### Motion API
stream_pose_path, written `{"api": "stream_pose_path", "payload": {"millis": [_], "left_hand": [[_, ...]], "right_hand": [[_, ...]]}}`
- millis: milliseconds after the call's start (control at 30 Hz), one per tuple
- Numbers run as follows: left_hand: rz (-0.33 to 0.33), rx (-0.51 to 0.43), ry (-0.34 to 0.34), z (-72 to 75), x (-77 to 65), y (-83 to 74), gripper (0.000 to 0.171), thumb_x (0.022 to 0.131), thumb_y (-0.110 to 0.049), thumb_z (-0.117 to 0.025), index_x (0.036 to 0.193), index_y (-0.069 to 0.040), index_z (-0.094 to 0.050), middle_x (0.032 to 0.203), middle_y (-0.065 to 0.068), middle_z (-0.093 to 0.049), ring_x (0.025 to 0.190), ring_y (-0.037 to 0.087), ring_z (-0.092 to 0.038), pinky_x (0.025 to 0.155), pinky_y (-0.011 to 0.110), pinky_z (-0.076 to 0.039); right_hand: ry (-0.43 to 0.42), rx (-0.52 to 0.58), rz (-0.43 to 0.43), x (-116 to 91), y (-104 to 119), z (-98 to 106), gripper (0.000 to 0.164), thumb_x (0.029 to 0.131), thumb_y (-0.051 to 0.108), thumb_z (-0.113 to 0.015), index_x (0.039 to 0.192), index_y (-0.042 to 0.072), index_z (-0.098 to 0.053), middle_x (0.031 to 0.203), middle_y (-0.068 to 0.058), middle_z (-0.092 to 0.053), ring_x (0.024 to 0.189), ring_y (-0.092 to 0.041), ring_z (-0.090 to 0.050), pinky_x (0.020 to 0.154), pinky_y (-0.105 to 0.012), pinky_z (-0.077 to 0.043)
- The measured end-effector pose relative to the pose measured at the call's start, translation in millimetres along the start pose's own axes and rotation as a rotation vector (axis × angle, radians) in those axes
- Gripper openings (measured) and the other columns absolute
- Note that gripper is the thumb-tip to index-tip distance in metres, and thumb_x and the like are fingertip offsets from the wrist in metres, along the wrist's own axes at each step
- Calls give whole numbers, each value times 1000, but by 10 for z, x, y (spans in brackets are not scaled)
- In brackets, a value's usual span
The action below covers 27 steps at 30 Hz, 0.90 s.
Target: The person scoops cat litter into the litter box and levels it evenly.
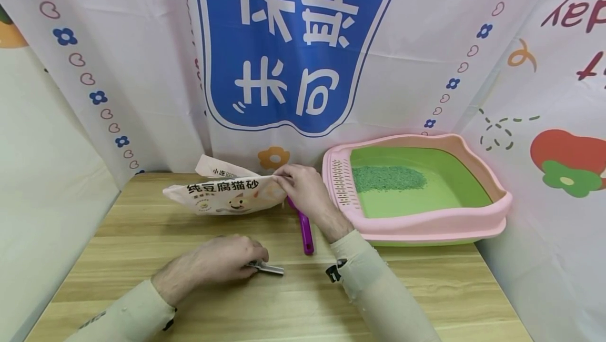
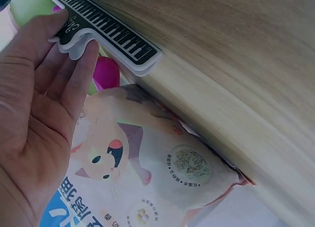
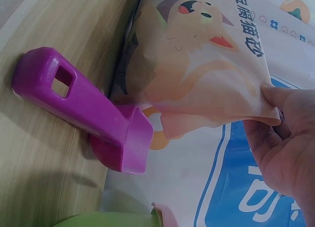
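My right hand [image 1: 310,192] pinches the top right corner of a cat litter bag [image 1: 227,205], a pale pink bag with a cartoon cat and dark printed characters. Between thumb and fingers, my left hand [image 1: 222,259] holds a bag clip [image 2: 110,30] patterned with black-and-white piano keys, low over the table in front of the bag. A purple scoop [image 3: 83,96] lies beside the bag's right end, its handle toward me. Part of its scoop end is hidden by my right hand in the head view.
To the right stands a litter box [image 1: 421,223] with a pink rim and green base, green litter granules [image 1: 390,178] heaped toward its left. A printed curtain [image 1: 156,68] hangs behind the wooden table [image 1: 293,310].
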<state>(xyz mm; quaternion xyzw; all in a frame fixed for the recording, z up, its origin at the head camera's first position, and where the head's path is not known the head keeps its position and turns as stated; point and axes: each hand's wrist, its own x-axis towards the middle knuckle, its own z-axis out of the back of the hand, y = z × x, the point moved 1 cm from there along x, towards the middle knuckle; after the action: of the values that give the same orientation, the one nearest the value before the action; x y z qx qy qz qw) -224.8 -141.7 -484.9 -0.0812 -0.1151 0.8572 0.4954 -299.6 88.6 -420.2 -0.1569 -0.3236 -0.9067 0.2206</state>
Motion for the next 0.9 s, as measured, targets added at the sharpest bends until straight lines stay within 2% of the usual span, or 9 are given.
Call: {"api": "stream_pose_path", "payload": {"millis": [167,367,467,600,900], "left_hand": [[-19,10,-45,20,6,54,20,97,-13,-95,112,-20,-83,104,-10,-84,92,2,-77,84,24,-66],[-25,-23,-85,63,10,102,17,99,-13,-94,109,-20,-82,101,-11,-84,93,1,-77,85,25,-67],[-4,-52,-116,101,-7,112,15,101,-13,-92,109,-20,-82,100,-13,-82,92,-2,-74,84,25,-66],[26,-70,-170,171,-46,127,17,102,-14,-92,117,-18,-84,105,-12,-84,94,-2,-73,85,27,-67],[82,-32,-276,332,-142,183,18,105,-12,-89,121,-18,-85,115,-8,-87,105,9,-83,93,35,-71]], "right_hand": [[-2,1,7,-3,-13,-10,17,114,29,-80,115,15,-89,119,-3,-91,115,-25,-87,103,-47,-69],[1,-1,6,-5,-25,-15,17,114,30,-80,116,16,-89,119,-3,-91,114,-24,-87,103,-46,-69],[1,0,10,-5,-26,-14,17,114,30,-80,116,16,-89,120,-3,-91,115,-25,-87,103,-47,-69],[-2,-1,16,-4,-30,-18,17,114,30,-80,116,16,-89,119,-3,-91,114,-25,-87,103,-47,-68],[-10,2,15,-4,-35,-27,17,114,29,-80,115,15,-89,118,-4,-91,114,-26,-88,103,-47,-69]]}}
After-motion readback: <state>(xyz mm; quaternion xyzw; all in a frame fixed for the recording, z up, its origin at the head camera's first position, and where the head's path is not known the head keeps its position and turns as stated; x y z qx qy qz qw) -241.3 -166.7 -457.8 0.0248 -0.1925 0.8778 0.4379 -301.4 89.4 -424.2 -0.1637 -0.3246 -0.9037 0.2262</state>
